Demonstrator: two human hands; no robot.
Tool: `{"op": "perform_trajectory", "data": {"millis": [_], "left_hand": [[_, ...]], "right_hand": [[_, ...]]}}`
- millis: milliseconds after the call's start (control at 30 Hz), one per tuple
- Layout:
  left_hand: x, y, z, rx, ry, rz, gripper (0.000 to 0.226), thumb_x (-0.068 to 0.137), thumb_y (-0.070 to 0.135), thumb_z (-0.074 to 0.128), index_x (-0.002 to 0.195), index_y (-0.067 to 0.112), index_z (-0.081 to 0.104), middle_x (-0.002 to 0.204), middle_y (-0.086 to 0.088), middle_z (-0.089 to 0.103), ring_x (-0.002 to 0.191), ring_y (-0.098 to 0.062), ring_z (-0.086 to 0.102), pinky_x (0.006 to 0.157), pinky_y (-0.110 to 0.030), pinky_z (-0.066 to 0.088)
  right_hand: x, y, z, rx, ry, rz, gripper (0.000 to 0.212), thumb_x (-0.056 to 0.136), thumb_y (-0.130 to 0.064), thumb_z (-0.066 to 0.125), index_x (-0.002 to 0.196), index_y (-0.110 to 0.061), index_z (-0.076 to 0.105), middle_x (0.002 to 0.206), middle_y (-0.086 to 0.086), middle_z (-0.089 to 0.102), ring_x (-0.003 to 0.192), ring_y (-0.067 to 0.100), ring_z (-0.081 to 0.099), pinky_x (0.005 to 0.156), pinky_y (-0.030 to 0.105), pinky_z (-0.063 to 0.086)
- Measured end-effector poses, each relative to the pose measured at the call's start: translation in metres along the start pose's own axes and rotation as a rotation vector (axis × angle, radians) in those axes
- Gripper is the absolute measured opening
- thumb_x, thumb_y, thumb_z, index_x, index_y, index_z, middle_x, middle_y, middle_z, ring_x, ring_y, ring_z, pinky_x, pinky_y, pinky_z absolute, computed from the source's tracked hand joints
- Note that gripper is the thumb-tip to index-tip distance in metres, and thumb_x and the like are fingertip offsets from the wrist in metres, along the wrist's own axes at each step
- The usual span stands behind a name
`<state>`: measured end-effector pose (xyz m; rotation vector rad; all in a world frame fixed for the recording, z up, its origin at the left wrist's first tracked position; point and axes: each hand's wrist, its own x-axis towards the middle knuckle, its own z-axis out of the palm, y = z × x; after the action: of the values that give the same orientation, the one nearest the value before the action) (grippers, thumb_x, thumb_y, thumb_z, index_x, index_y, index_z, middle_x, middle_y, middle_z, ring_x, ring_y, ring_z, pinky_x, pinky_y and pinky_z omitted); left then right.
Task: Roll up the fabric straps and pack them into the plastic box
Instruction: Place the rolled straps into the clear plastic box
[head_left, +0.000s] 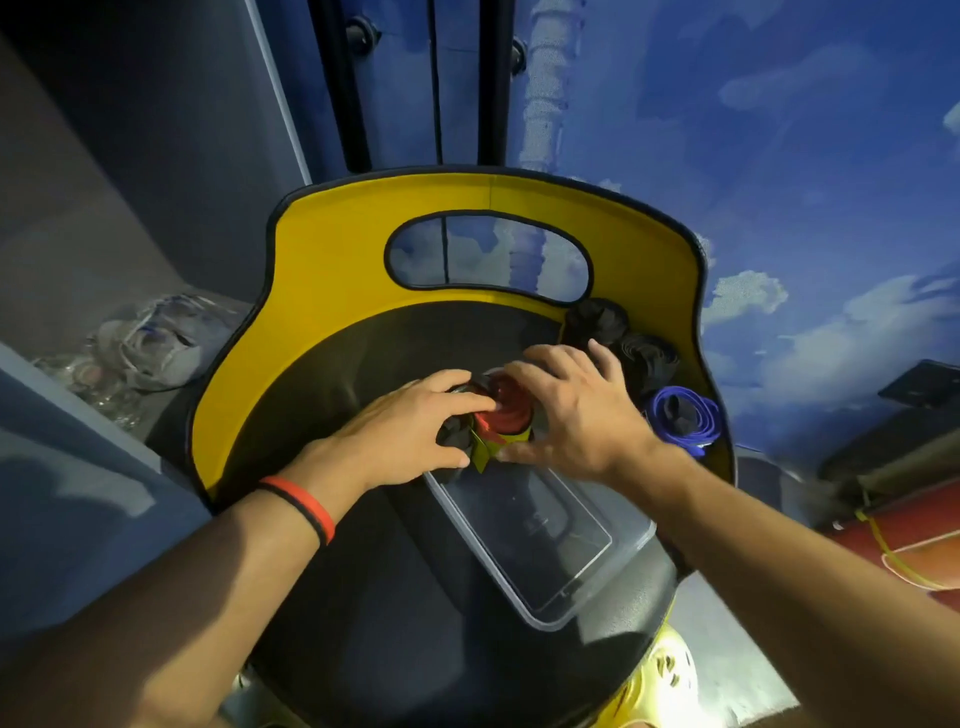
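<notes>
Nearest you, the near end of the box (535, 530) lies bare on the chair seat (363, 597), its clear floor showing dark seat through it. A band (306, 506) sits on your left wrist.

At the far end of the box, both hands meet over the rolls. Your left grip (410, 431) is curled over a black roll (454, 436), thumb low on its near side. Your right grip (571, 410) cups the red roll (511, 410), fingers spread over its far side and thumb down by the box rim. The two rolls sit touching. A yellowish tail (483, 457) pokes out between your thumbs.

These are light, soft webbing coils, and I'd judge they will spring loose if released. Hold each roll across its round side so the loose end stays pinned, and wedge the rolls against each other and the wall.

Your hands hide most of both rolls, so I can't tell whether they are fully seated or which roll the tail belongs to.

Farther right on the seat, against the yellow back (332, 249), wait loose black straps (623, 343) and a blue strap (680, 415), which is only slackly coiled. How many black straps there are is hard to make out.
</notes>
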<state>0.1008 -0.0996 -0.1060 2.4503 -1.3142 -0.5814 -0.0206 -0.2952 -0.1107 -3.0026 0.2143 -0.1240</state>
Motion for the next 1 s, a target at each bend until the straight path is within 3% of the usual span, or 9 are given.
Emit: {"op": "perform_trajectory", "data": {"millis": [167,267,333,467,600,733,900,1000], "left_hand": [[-0.004,0.003,0.003,-0.027,0.028,-0.032,0.073,0.083,0.034,0.084,0.144,0.054,0.048,0.165,0.014,0.023,0.146,-0.018,0.037,0.114,-0.044,0.042],[-0.006,0.004,0.005,-0.067,0.057,-0.058,0.073,0.08,0.033,0.086,0.141,0.054,0.051,0.164,0.015,0.024,0.146,-0.016,0.038,0.114,-0.044,0.042],[-0.007,0.004,0.005,-0.09,0.066,-0.07,0.073,0.08,0.032,0.087,0.14,0.054,0.053,0.164,0.016,0.025,0.145,-0.015,0.039,0.113,-0.043,0.042],[-0.01,0.004,0.003,-0.108,0.062,-0.079,0.071,0.08,0.029,0.087,0.14,0.051,0.055,0.162,0.014,0.028,0.144,-0.015,0.039,0.114,-0.042,0.041],[-0.009,0.004,0.003,-0.107,0.057,-0.086,0.071,0.08,0.029,0.087,0.139,0.051,0.055,0.161,0.014,0.03,0.143,-0.014,0.04,0.114,-0.042,0.041],[-0.007,0.004,0.004,-0.114,0.056,-0.094,0.071,0.078,0.03,0.088,0.137,0.053,0.055,0.16,0.015,0.03,0.142,-0.014,0.041,0.114,-0.044,0.042],[-0.007,0.002,0.004,-0.122,0.058,-0.089,0.071,0.079,0.029,0.087,0.137,0.053,0.056,0.16,0.014,0.031,0.142,-0.014,0.041,0.114,-0.045,0.042],[-0.007,0.003,0.004,-0.126,0.05,-0.091,0.071,0.079,0.029,0.087,0.138,0.052,0.055,0.16,0.014,0.031,0.142,-0.014,0.041,0.115,-0.045,0.042]], "right_hand": [[-0.013,0.045,-0.037,0.068,0.026,0.171,0.057,0.082,-0.015,0.059,0.139,-0.024,0.058,0.14,0.003,0.057,0.128,0.03,0.052,0.105,0.049,0.042],[-0.021,0.056,-0.041,0.035,0.031,0.217,0.053,0.084,-0.002,0.055,0.133,-0.021,0.063,0.132,0.008,0.062,0.118,0.034,0.055,0.093,0.05,0.05],[-0.026,0.061,-0.044,-0.014,0.002,0.224,0.053,0.085,-0.005,0.057,0.134,-0.024,0.062,0.13,0.007,0.061,0.115,0.033,0.055,0.09,0.048,0.052],[-0.04,0.074,-0.056,-0.194,-0.178,0.284,0.066,0.082,-0.033,0.07,0.143,-0.036,0.048,0.13,0.001,0.054,0.118,0.026,0.054,0.091,0.037,0.043],[-0.05,0.085,-0.048,-0.293,-0.301,0.291,0.086,0.073,-0.051,0.078,0.148,-0.044,0.036,0.137,-0.003,0.045,0.126,0.021,0.049,0.109,0.042,0.03],[-0.052,0.091,-0.034,-0.347,-0.317,0.269,0.094,0.073,-0.052,0.082,0.149,-0.046,0.028,0.143,0.0,0.036,0.132,0.023,0.045,0.12,0.052,0.015],[-0.054,0.094,-0.028,-0.324,-0.298,0.252,0.086,0.077,-0.037,0.082,0.146,-0.046,0.031,0.142,0.002,0.034,0.133,0.025,0.045,0.122,0.056,0.012],[-0.051,0.092,-0.035,-0.296,-0.301,0.225,0.081,0.075,-0.039,0.082,0.141,-0.046,0.037,0.138,0.002,0.036,0.131,0.024,0.047,0.122,0.053,0.012]]}}
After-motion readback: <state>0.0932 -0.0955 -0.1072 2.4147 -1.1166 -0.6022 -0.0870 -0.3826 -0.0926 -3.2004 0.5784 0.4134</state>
